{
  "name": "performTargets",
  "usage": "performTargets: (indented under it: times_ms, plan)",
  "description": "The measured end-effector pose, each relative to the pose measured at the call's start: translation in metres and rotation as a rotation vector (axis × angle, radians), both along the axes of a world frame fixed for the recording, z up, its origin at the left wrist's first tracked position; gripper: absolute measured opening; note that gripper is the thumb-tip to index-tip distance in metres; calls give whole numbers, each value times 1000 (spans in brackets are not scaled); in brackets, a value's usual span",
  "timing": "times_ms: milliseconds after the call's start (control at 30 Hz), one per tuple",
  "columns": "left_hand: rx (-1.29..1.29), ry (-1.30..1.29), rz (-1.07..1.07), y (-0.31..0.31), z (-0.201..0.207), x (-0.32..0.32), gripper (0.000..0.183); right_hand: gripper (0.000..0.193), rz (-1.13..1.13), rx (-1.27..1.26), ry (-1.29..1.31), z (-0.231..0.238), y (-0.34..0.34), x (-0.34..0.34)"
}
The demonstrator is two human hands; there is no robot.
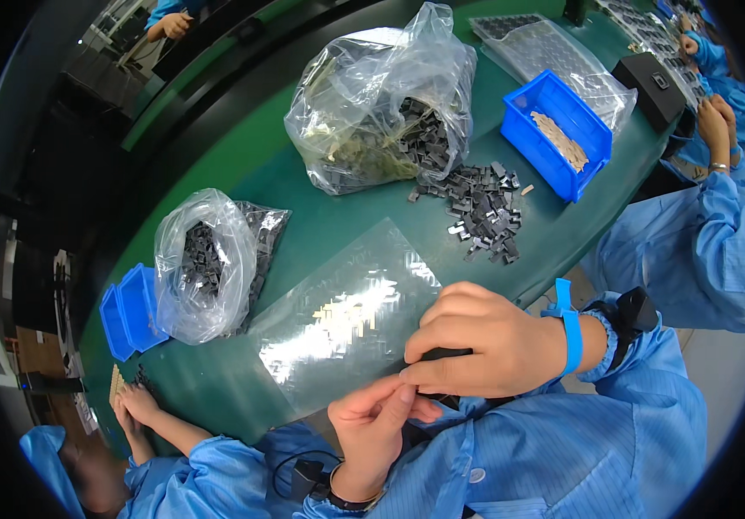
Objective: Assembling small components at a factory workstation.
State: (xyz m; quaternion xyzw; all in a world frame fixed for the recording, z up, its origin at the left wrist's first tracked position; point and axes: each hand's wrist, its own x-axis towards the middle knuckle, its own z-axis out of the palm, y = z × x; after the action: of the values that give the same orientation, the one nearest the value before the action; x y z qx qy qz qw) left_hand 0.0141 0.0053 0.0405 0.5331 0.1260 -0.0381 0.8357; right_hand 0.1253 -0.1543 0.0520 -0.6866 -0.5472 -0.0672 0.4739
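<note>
My right hand (494, 346) is closed in front of me, with a dark piece (447, 353) showing between its thumb and fingers. It looks like one of the small black parts, though most of it is hidden. Just below, my left hand (378, 424) pinches its thumb and fingers together. The fingertips of both hands meet, and whatever the left pinches is too small to make out. Beyond them, a clear plastic sheet (303, 368) lies flat on the green table (329, 216). Small cream strips (344, 317) are laid on it, amid strong glare.
A loose pile of black parts (487, 212) lies beside a large clear bag (346, 112). A blue bin (554, 169) holds cream strips. Further left are a smaller bag (208, 294) of black parts and blue bins (130, 311). Co-workers' hands (139, 405) work at the left and far right.
</note>
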Motion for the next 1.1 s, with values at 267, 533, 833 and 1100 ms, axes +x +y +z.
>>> performTargets:
  times_ms: [267, 533, 833, 1100]
  plan:
    - [281, -95, -7, -2, 2, -1, 14, 14, -5, -45, 28, -4, 1, -3]
    - [532, -242, -32, -2, 6, 3, 15, 12, 23, -45, 24, -10, 1, -3]
    - [346, -157, -73, 1, -3, -3, 11, 13, -79, -91, -114, -6, 2, -4]
    - [140, -87, 119, -2, 0, 1, 17, 5, 61, -9, 760, -5, -6, -4]
